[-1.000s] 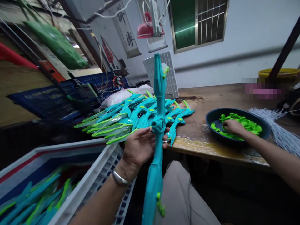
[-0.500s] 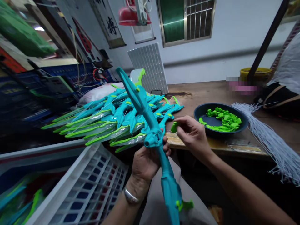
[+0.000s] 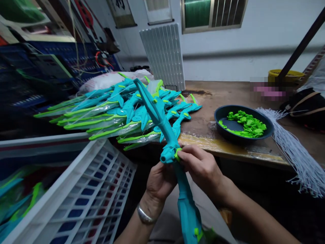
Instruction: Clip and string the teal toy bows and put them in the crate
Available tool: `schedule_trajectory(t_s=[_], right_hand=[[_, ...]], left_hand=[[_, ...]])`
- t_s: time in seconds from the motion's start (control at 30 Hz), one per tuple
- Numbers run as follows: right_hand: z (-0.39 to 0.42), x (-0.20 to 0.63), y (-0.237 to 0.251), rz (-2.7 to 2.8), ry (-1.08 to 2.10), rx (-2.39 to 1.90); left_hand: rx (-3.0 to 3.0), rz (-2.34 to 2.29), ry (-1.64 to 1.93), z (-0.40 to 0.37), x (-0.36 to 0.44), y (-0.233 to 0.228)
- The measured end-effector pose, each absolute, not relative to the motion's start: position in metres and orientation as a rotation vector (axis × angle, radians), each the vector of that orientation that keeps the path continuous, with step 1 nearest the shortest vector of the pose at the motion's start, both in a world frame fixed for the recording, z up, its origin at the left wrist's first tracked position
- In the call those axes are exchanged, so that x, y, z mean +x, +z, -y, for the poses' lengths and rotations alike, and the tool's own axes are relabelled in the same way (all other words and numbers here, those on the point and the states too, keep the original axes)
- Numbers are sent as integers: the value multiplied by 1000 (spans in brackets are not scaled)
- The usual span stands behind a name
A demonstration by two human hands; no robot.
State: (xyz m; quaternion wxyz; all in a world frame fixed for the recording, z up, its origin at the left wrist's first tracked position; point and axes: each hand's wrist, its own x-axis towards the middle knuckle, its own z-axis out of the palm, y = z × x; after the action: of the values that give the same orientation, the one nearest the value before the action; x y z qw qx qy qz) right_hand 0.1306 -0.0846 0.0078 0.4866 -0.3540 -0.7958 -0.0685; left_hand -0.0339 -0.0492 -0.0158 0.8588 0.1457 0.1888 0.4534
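Left hand [image 3: 159,181] closed around the handle of the teal toy bow [image 3: 167,149], held tilted over the lap; right hand [image 3: 200,166] pinching a small green clip [image 3: 177,154] against the bow's round hub. Best done by keeping the left grip firm just below the hub, squaring the clip to its seat, pressing straight in. Beyond the grip, a pile of finished bows [image 3: 119,112] on the bench [image 3: 228,91]; to its right, a dark bowl [image 3: 267,130] of green parts [image 3: 247,123]; to its left, a white crate [image 3: 83,189].
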Motion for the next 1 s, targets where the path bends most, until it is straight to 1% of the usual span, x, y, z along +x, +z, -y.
schedule_trajectory(t_s=[0.13,0.23,0.53,0.8,0.9,1.0], right_hand=[[79,142,15,2086,6,-769],[76,144,16,2058,102,-728],[67,148,16,2051,56,-621],[46,164,46,2309,198,-549],[38,170,66,2458,131,-568],[36,167,96,2666,-88,-574]], left_hand=[[261,-458,938,56,-30,-19],[255,-453,889,59,-28,-24],[231,-386,820,55,-30,-32],[315,-280,753,54,-20,-25],[343,-229,769,54,-18,-23],[384,-224,743,55,-16,-22]])
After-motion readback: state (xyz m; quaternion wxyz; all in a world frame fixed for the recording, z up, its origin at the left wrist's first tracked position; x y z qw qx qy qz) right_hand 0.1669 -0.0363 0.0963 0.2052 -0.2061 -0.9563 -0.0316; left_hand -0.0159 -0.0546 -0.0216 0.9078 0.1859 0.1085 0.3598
